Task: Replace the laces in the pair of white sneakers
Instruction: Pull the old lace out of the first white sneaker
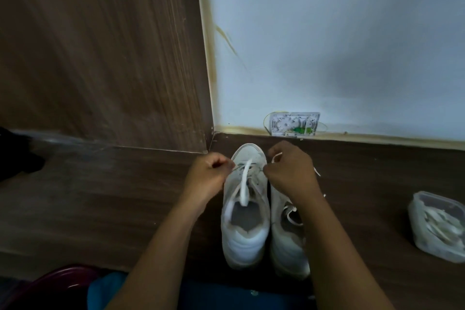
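White lace [317, 172] pinched in the curled fingers of left hand [208, 176] and right hand [289, 168] at the toe-end eyelets of one sneaker [245, 236], on the brown floor [125, 196] touching the other sneaker [286, 246]; threading probably just begun, next: cross ends into higher eyelets.

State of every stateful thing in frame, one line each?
Left sneaker: upright, mostly unlaced.
Right sneaker: upright, touching the left one.
Loose lace: lying on right sneaker, unheld.
Working lace: at toe-end eyelets, pinched both sides.
Left hand: pinching working lace.
Right hand: pinching working lace.
Container: on floor, white laces inside; lid unclear.
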A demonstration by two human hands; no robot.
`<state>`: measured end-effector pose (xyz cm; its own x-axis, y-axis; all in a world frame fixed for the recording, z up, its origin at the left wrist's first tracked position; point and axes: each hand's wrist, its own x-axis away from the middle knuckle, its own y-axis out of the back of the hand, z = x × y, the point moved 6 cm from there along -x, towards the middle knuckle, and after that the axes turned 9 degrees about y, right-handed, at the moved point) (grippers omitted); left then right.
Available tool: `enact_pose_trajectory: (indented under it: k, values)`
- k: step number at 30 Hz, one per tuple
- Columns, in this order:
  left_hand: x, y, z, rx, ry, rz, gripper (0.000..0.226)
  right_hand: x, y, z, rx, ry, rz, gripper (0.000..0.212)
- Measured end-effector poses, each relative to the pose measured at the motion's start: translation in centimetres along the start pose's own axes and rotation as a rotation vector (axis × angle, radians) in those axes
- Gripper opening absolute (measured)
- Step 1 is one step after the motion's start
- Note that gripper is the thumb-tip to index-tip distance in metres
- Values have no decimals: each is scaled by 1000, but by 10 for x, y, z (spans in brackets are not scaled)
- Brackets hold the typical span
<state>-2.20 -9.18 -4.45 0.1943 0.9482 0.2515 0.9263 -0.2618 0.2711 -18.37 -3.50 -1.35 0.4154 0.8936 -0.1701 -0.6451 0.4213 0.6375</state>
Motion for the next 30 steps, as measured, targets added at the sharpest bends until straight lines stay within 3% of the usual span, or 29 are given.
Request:
enact_pose_trajectory:
  k: [2,5,11,18,23,26,28,30]
  values:
    - [-1,-12,5,-186,-26,100,17,-1,-5,3,187,66,131,21]
    - [-4,-17,8,-251,-30,103,16,3,-14,10,310,137,301,24]
    - [-14,-26,15,-320,-51,132,15,5,-22,10,283,163,310,19]
    - [-7,-23,1,-30,-126,15,30,5,-19,11,233,159,314,18]
    - [3,-24,-18,225,-184,133,31,7,-25,19,295,251,324,18]
    - [3,-15,-22,146,-259,161,36,1,-22,11,129,140,287,15]
    - [1,-10,-23,49,-306,110,37,1,-21,10,-150,48,190,4]
    - [-2,-4,-22,20,-330,9,34,2,-17,12,-461,-36,98,17]
